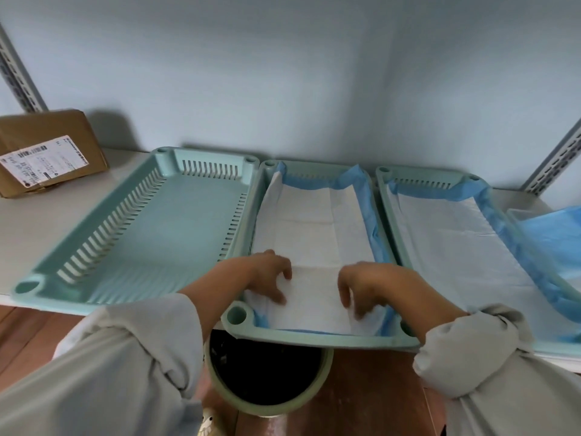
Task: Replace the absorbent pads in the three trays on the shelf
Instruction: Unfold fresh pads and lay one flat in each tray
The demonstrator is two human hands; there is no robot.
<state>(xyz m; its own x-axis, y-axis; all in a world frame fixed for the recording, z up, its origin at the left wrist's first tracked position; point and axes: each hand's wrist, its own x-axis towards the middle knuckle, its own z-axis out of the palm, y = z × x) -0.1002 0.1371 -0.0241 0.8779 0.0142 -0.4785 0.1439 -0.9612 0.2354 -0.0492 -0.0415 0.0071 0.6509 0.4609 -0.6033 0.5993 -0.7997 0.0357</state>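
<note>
Three pale green trays sit side by side on the white shelf [47, 221]. The left tray [151, 234] is bare inside, its slotted walls showing. The middle tray [314, 336] holds a white absorbent pad [314, 234] with blue backing turned up along its far and right walls; this tray juts past the shelf's front edge. The right tray [386, 196] is lined with a second pad [456, 247] of the same kind.

My left hand [270, 275] rests on the pad at the near left corner of the middle tray, fingers curled down onto the white sheet. My right hand [364, 287] works the near right corner, fingertips bent into the pad; whether either hand actually pinches the sheet I cannot tell.

At the shelf's left end lies a brown cardboard parcel [53, 143] with a white shipping label [41, 162]; its print is too blurred to read. Beside the right tray lies loose blue sheeting [553, 234]. Beneath the middle tray, on the wooden floor [371, 398], stands a green bin [267, 382] with a dark interior. Slotted metal uprights [19, 80] flank the shelf.
</note>
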